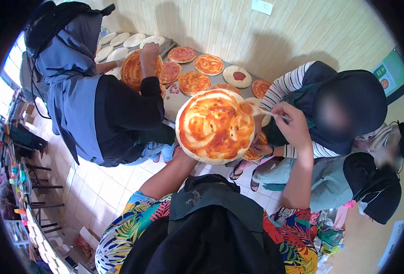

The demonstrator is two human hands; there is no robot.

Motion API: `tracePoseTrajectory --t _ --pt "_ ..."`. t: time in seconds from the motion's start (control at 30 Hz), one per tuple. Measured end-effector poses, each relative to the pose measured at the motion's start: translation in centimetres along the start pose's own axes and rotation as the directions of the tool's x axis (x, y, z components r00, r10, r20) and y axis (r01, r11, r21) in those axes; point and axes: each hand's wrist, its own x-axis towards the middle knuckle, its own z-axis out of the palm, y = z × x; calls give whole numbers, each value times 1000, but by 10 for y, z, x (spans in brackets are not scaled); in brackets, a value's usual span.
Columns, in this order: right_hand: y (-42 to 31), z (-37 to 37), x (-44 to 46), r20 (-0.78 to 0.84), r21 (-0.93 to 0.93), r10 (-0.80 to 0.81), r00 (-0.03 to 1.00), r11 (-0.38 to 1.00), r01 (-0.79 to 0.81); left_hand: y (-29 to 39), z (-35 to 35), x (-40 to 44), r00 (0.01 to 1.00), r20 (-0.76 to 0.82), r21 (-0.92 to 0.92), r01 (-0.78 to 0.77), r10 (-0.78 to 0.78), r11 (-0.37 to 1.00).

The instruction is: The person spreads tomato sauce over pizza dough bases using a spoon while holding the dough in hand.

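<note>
A round pizza base point(215, 125) spread with red-orange sauce is held up in front of me. My left forearm reaches beneath it; the left hand supports it from below, its fingers hidden by the dough. In my right hand point(291, 121), fingers closed, is the pale handle of a spoon point(261, 111). The spoon's sauce-covered end rests at the upper right of the base. The sauce lies in uneven swirls, with paler dough at the rim.
Behind, a table point(172, 107) carries several sauced bases and a base with one red sauce patch point(237, 76). Plain bases point(134, 40) lie at the back left. A co-worker point(120, 109) at left handles another sauced base; a person in striped sleeves point(343, 109) is close at right.
</note>
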Motion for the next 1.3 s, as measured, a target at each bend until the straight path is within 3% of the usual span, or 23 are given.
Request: tracePoseTrajectory --t 0.07,0.1,0.27,0.33,0.4,0.47,0.5,0.6,0.67,0.73,0.77,0.87,0.97,1.07,1.13,1.2,1.3 --pt "-7 18 11 -134 98 -57 989 993 70 0 6 -1 1000 -15 47 5 -4 999" --pt "-10 21 12 -57 134 11 998 991 -3 -1 11 -2 999 30 56 10 -12 998" --pt "-25 -8 8 132 40 -92 987 995 87 4 7 -2 997 71 72 11 -16 997" --pt "-23 -12 18 40 -82 -94 995 992 97 4 4 -2 998 57 54 14 -18 998" --pt "-25 3 33 -64 -58 -78 995 996 75 3 8 0 998 50 40 24 -26 999" --pt "-29 15 42 -21 48 -141 990 989 142 1 14 0 999 34 44 25 -26 999" --pt "-37 14 42 88 12 -98 991 995 98 1 13 -1 999 37 45 19 -20 999" --pt "-41 -4 28 229 11 -160 960 987 162 5 2 -3 1000 9 25 -6 5 1000" --pt "-27 -15 28 240 -22 -147 959 987 157 5 -4 -1 998 56 -54 0 3 999" --pt "-20 -17 36 109 7 -47 993 999 47 4 -2 -1 997 70 -48 -10 14 999" --pt "-15 -8 45 44 33 -67 997 997 65 4 2 -1 996 89 -39 -13 16 999" --pt "-38 13 59 77 65 -123 989 991 118 5 10 1 994 105 -28 -8 11 1000" --pt "-56 7 48 162 -38 -86 983 995 93 5 14 2 997 33 89 -69 66 994" --pt "-58 -1 42 170 -107 -65 983 991 84 3 14 1 997 37 61 -75 73 995" --pt "-47 7 42 11 -40 -21 1000 999 22 1 13 1 997 50 43 -65 62 997" --pt "-60 25 42 -44 -35 -65 997 997 64 0 13 2 996 76 31 -43 41 999" --pt "-77 24 30 225 -62 -52 973 996 67 -2 12 3 995 96 8 -13 12 1000"
